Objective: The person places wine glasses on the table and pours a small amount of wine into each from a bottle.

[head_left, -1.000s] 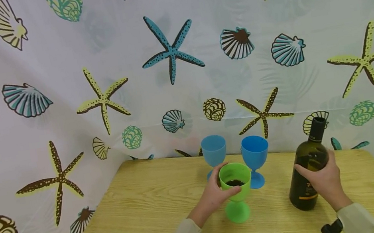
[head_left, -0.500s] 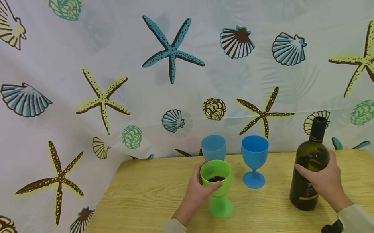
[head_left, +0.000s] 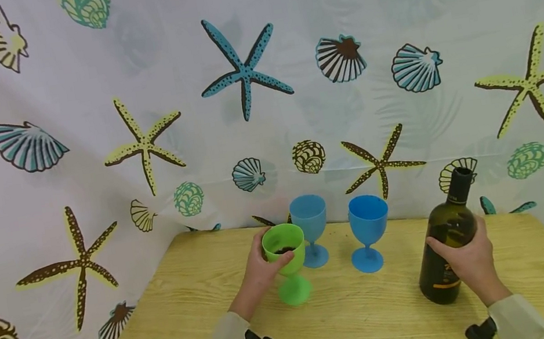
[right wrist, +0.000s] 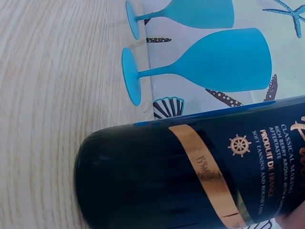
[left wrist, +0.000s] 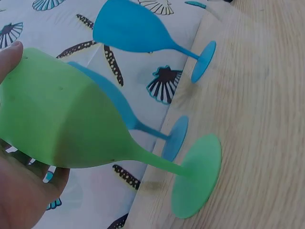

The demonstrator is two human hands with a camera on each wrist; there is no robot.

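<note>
My left hand (head_left: 257,268) grips the bowl of a green goblet (head_left: 297,264), thumb across its near side. Dark liquid shows inside it. The goblet stays upright; I cannot tell whether its foot touches the table. In the left wrist view the green goblet (left wrist: 71,114) fills the foreground. My right hand (head_left: 468,263) holds a dark wine bottle (head_left: 438,276) round its body. The bottle is upright on the table with its mouth uncovered, and its label shows in the right wrist view. Behind the green goblet stands a light blue goblet (head_left: 309,216), with a darker blue goblet (head_left: 369,225) to its right.
The wooden table (head_left: 193,310) carries all these things. A white curtain (head_left: 170,50) printed with shells and starfish hangs along its back and left side. The blue goblets stand close to the table's back edge.
My left hand has moved the green goblet left and a little away from me, from in front of the blue goblets to the light blue one's left front. The right hand and bottle have stayed put.
</note>
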